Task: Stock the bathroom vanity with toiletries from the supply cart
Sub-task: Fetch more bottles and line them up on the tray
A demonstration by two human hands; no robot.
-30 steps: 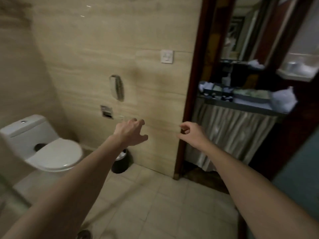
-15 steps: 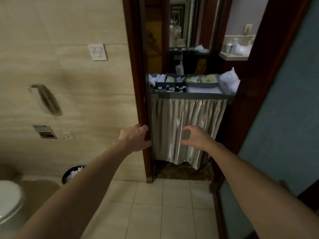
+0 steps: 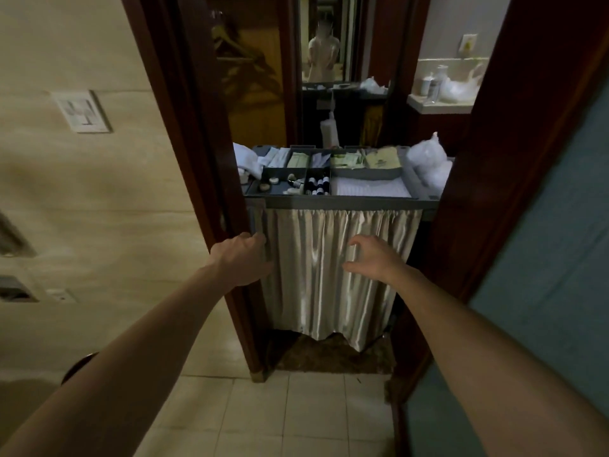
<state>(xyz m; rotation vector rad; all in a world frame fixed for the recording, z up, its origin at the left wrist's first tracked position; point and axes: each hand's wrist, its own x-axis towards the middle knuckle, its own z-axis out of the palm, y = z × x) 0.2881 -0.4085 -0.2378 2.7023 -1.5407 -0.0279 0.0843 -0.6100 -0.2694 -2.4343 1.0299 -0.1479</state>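
Note:
The supply cart [image 3: 342, 203] stands in the doorway straight ahead, a grey top tray over a shiny beige curtain [image 3: 333, 265]. Its compartments hold small dark bottles [image 3: 319, 185], round soaps [image 3: 271, 183], green packets [image 3: 362, 159] and folded white cloths [image 3: 370, 188]. My left hand [image 3: 242, 258] hangs in front of the cart's left corner, next to the door frame, fingers curled; I cannot tell whether it touches. My right hand [image 3: 372, 258] hovers before the curtain, fingers spread, holding nothing.
A dark wooden door frame [image 3: 197, 159] flanks the cart on both sides. A white plastic bag [image 3: 428, 166] sits on the cart's right end. Beige tiled wall with a switch plate [image 3: 82, 112] lies left, a blue wall [image 3: 543, 258] right. Beyond the cart is a mirror [image 3: 324, 37].
My view has swung right from the toilet wall to face the cart, and I have come closer. Both hands stay raised in front of me.

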